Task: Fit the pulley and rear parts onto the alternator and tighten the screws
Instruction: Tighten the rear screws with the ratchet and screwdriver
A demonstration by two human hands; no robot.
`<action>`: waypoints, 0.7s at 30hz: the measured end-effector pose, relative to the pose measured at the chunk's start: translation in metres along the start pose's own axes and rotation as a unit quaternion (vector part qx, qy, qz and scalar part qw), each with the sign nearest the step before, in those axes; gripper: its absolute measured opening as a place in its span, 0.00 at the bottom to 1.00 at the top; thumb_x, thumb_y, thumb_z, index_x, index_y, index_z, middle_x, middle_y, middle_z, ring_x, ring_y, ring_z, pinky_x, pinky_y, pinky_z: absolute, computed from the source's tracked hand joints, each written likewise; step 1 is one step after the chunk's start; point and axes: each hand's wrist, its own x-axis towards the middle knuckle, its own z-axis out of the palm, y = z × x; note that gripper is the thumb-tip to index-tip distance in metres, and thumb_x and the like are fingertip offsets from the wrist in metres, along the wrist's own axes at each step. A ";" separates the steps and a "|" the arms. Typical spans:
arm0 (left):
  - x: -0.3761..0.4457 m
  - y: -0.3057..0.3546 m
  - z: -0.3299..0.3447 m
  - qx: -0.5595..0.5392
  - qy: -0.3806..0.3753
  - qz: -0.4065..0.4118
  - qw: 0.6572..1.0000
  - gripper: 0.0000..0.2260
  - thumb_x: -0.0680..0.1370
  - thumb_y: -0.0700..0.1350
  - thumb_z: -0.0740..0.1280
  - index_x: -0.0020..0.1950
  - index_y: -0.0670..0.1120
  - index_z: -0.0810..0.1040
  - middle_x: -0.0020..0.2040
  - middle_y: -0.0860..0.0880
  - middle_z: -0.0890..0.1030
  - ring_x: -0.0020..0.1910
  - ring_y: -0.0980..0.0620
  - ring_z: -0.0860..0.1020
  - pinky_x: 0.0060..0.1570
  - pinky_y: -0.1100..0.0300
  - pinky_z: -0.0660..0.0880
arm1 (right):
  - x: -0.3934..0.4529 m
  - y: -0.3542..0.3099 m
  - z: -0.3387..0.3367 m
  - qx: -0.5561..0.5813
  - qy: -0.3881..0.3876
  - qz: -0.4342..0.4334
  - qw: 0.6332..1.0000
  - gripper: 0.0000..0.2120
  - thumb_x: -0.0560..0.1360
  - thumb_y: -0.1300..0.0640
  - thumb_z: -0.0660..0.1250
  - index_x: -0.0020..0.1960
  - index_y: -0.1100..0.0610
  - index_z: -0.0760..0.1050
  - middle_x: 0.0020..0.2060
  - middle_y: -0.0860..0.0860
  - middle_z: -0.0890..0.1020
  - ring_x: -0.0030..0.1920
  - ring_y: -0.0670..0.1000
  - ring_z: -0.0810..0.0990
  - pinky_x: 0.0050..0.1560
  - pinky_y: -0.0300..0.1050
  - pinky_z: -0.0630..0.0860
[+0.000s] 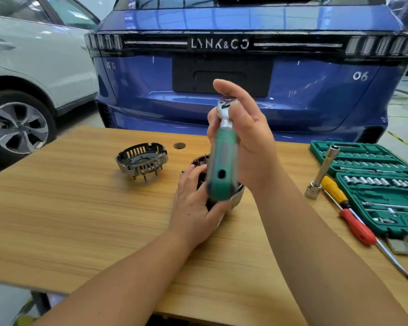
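The alternator body (236,196) stands on the wooden table (80,208), mostly hidden behind my hands and the tool. My left hand (193,203) grips its near left side. My right hand (247,137) holds a green-handled ratchet wrench (222,156) by its metal neck, with the index finger stretched up over the head. The handle points down toward me and is blurred. The ratchet head sits above the alternator; I cannot see where it meets it. A separate slotted rear housing (141,161) lies on the table to the left, its studs pointing down.
An open green socket set case (375,184) lies at the table's right. Next to it lie a long socket extension (323,172), a yellow-handled screwdriver (335,189) and a red-handled screwdriver (358,229). A blue car (245,67) stands right behind the table, a white car (33,55) at left.
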 end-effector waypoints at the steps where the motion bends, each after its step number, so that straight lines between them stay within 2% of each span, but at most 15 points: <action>1: 0.000 0.002 -0.001 0.015 0.014 0.009 1.000 0.22 0.75 0.66 0.59 0.64 0.58 0.76 0.77 0.50 0.63 0.79 0.49 0.53 0.74 0.50 0.53 | 0.000 -0.003 0.002 -0.029 0.030 0.015 0.999 0.22 0.72 0.46 0.74 0.63 0.50 0.74 0.34 0.50 0.73 0.32 0.49 0.68 0.34 0.41 0.68; 3: -0.002 0.007 -0.002 0.029 0.015 0.006 0.999 0.23 0.76 0.65 0.59 0.64 0.54 0.77 0.77 0.49 0.63 0.79 0.50 0.50 0.74 0.48 0.53 | 0.002 -0.007 0.008 -0.082 0.084 0.039 0.992 0.15 0.76 0.54 0.72 0.61 0.53 0.75 0.29 0.46 0.73 0.28 0.46 0.66 0.30 0.40 0.66; 5: -0.003 0.007 -0.003 0.028 0.004 0.001 1.000 0.22 0.76 0.66 0.58 0.64 0.56 0.75 0.78 0.49 0.61 0.80 0.51 0.49 0.74 0.45 0.52 | 0.006 -0.011 0.012 -0.116 0.117 0.064 0.984 0.05 0.77 0.57 0.71 0.52 0.56 0.77 0.27 0.46 0.71 0.27 0.46 0.64 0.28 0.39 0.63; 6: -0.003 0.006 -0.003 0.029 0.003 0.000 1.000 0.22 0.75 0.66 0.58 0.64 0.57 0.74 0.78 0.49 0.61 0.80 0.51 0.49 0.74 0.45 0.52 | 0.006 -0.012 0.012 -0.122 0.125 0.079 0.982 0.04 0.78 0.58 0.71 0.48 0.57 0.77 0.28 0.47 0.70 0.27 0.46 0.64 0.28 0.39 0.62; 9: -0.003 0.003 -0.003 0.026 0.011 0.003 1.000 0.25 0.75 0.66 0.57 0.65 0.54 0.76 0.78 0.49 0.62 0.80 0.50 0.49 0.75 0.43 0.54 | 0.001 -0.018 0.002 -0.021 0.081 0.120 0.989 0.07 0.76 0.60 0.68 0.53 0.59 0.77 0.30 0.48 0.70 0.30 0.47 0.66 0.35 0.42 0.63; 11: 0.000 0.005 -0.002 0.025 0.013 0.008 1.000 0.26 0.75 0.66 0.57 0.65 0.54 0.77 0.77 0.49 0.63 0.80 0.49 0.50 0.75 0.42 0.56 | -0.005 -0.018 -0.007 0.037 0.048 0.132 0.989 0.09 0.73 0.61 0.66 0.54 0.58 0.76 0.31 0.48 0.72 0.32 0.47 0.68 0.38 0.42 0.65; 17: 0.002 -0.005 0.000 0.004 0.022 0.037 0.999 0.22 0.76 0.65 0.59 0.64 0.56 0.77 0.76 0.50 0.64 0.79 0.48 0.51 0.74 0.43 0.55 | -0.010 -0.012 -0.015 0.105 0.058 0.111 0.987 0.08 0.74 0.60 0.67 0.50 0.52 0.71 0.35 0.47 0.74 0.35 0.46 0.73 0.44 0.43 0.68; 21: 0.002 -0.006 0.003 -0.007 0.044 0.044 0.998 0.17 0.75 0.64 0.61 0.61 0.60 0.75 0.74 0.50 0.66 0.79 0.48 0.53 0.71 0.46 0.54 | -0.006 -0.010 -0.014 0.087 0.032 0.112 0.989 0.12 0.70 0.57 0.71 0.48 0.51 0.70 0.34 0.46 0.75 0.35 0.46 0.73 0.43 0.43 0.69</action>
